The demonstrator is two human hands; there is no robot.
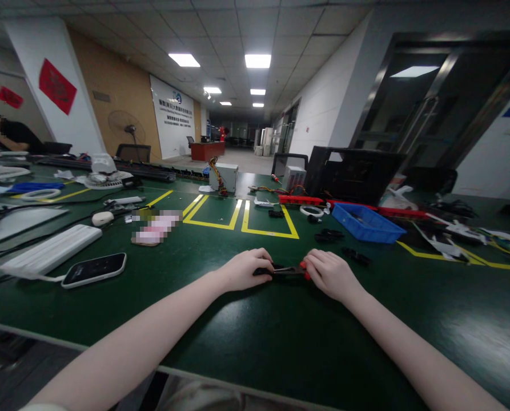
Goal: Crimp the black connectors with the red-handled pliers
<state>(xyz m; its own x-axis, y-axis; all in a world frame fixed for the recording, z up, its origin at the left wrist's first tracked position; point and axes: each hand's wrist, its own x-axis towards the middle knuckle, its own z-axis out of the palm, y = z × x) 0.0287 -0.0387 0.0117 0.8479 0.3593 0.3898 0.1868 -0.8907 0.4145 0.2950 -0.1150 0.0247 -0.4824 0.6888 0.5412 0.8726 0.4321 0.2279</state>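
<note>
Both hands on red-handled tool, green table.

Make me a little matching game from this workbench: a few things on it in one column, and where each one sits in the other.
Things:
1. red-handled tool
2. blue tray
3. phone
4. white keyboard

Places:
A. far left of the table, beside the phone
B. between the left hand and right hand
C. right of the yellow floor-tape boxes
D. face up, left of the hands

Pairs: 1-B, 2-C, 3-D, 4-A
</note>
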